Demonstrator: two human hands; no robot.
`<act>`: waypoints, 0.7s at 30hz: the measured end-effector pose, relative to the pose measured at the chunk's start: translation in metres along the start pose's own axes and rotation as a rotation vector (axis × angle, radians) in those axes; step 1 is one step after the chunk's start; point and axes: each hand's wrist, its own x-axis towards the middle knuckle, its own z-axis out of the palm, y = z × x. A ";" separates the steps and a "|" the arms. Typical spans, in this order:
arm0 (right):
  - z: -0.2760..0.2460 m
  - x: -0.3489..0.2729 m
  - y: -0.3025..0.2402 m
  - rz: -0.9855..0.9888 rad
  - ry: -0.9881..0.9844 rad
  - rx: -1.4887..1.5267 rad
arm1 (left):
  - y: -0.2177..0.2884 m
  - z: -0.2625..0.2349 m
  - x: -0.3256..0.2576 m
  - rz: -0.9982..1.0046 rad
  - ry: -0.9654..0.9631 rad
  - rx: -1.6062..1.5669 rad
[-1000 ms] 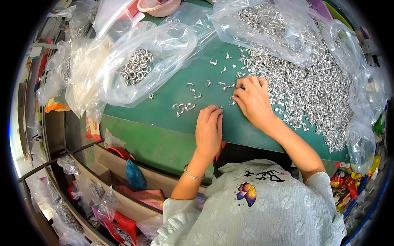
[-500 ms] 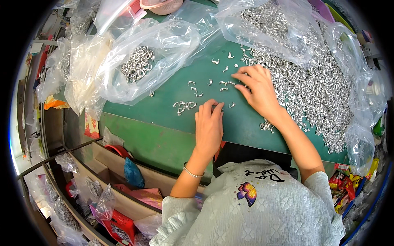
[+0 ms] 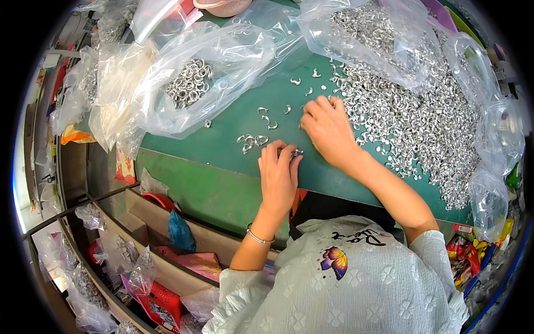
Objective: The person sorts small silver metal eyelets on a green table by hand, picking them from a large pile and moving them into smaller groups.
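My left hand [image 3: 276,177] is closed in a pinch near the table's front edge. A small curved silver metal piece [image 3: 298,152] sticks out between its thumb and fingers. Ahead and to the right, my right hand [image 3: 329,133] rests low over the green table with its fingers curled in; whatever they hold is hidden beneath them. Left of my left hand lies a small cluster of curved silver pieces [image 3: 248,142]. A few more loose pieces [image 3: 268,122] lie farther out, and others [image 3: 295,81] are scattered beyond my right hand.
A large heap of silver pieces [image 3: 425,131] spreads over the right side, partly under clear plastic [image 3: 400,67]. An open clear bag [image 3: 231,72] at left holds silver rings [image 3: 190,83]. A pink basket [image 3: 225,6] stands at the back. Wooden compartments [image 3: 136,214] lie below left.
My right hand has come down and left over the spot where several loose pieces lay, its fingers now curled in. My left hand has shifted slightly left, showing a silver piece in its pinch.
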 end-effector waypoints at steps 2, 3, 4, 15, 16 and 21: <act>-0.006 -0.006 -0.011 -0.049 -0.049 0.067 | -0.003 0.000 -0.002 0.012 0.026 -0.016; -0.007 -0.010 -0.014 -0.071 -0.041 0.108 | -0.004 0.001 -0.002 0.019 0.038 -0.025; -0.009 -0.012 -0.015 -0.059 -0.045 0.178 | -0.004 0.001 -0.004 -0.016 0.055 -0.060; -0.024 -0.029 0.006 -0.001 -0.144 0.264 | -0.002 -0.002 0.002 0.124 -0.067 -0.074; -0.027 -0.029 0.008 0.047 -0.134 0.306 | -0.003 -0.001 0.001 0.126 -0.066 -0.103; -0.035 -0.026 0.015 0.125 -0.266 0.380 | 0.001 0.004 -0.006 0.120 -0.006 -0.119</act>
